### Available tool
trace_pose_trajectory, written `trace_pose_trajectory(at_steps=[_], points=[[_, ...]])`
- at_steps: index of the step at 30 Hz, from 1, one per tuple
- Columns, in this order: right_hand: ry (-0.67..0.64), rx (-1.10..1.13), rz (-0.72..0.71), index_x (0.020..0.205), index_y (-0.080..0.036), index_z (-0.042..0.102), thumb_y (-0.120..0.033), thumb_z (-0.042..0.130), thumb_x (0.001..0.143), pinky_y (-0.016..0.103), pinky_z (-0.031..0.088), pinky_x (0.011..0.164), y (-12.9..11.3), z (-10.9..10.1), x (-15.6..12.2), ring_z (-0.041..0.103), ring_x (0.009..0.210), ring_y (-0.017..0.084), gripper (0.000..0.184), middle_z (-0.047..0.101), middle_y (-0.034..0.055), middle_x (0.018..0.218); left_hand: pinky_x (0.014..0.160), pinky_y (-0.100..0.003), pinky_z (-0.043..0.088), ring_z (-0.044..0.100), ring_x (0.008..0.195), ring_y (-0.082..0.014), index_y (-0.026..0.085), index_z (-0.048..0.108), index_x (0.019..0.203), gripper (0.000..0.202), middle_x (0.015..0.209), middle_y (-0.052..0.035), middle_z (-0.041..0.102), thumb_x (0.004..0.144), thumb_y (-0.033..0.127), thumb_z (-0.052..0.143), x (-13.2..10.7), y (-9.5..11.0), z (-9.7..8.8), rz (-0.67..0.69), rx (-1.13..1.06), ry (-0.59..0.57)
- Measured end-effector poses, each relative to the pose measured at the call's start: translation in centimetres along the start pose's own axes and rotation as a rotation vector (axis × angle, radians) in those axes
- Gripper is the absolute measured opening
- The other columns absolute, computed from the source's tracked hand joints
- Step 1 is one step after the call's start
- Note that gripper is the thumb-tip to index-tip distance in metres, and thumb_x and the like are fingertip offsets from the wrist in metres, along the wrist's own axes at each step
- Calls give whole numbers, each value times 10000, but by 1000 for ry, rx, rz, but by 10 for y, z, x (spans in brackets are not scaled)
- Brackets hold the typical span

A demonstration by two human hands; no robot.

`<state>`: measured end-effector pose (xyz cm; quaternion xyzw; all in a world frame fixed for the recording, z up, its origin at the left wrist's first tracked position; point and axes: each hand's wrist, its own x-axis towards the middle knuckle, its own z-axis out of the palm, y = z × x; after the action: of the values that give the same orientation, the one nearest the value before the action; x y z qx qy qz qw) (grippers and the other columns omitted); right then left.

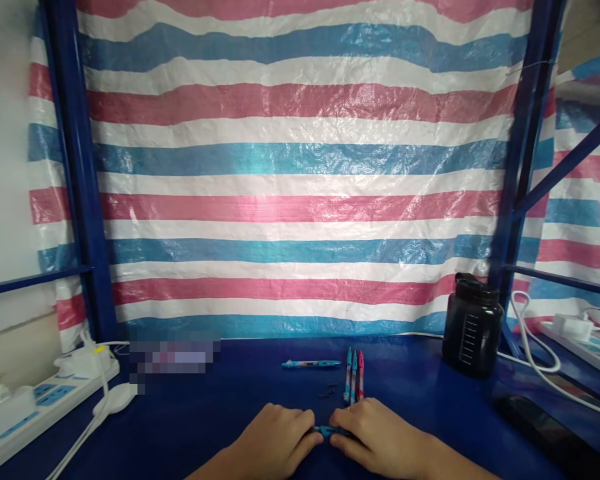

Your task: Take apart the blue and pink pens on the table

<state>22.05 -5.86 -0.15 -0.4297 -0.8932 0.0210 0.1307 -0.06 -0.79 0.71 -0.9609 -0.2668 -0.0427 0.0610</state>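
Near the front of the blue table, my left hand (275, 437) and my right hand (375, 433) meet over a blue pen (325, 431). Thumb and fingers of each hand pinch one end, so only the pen's middle shows. Just beyond the right hand, two blue pens (351, 375) and a red pen (361, 373) lie side by side, pointing away from me. Another blue pen (311, 364) lies crosswise farther back. Several tiny dark pieces (327, 392) are scattered between these pens and my hands; their kind is too small to make out.
A black bottle (473, 327) with white markings stands at the back right, with a black phone-like object (545, 427) before it. White power strips (50, 400) with cables sit at left and right. A striped tarp (300, 207) hangs behind the table between blue posts.
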Motion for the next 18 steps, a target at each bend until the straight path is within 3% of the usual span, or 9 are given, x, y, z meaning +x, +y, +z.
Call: trace_pose_trajectory(at_steps=[18], points=[[-19,-11,10,945,-203,561,-341,378,994,231,369,594,-3,-2,1,650,716,159,234,690,20,832,531,-260,366,664,672,-210,208,535,856,255,814,6,693,997,360,388,-2,-1,3,5,-2,10]])
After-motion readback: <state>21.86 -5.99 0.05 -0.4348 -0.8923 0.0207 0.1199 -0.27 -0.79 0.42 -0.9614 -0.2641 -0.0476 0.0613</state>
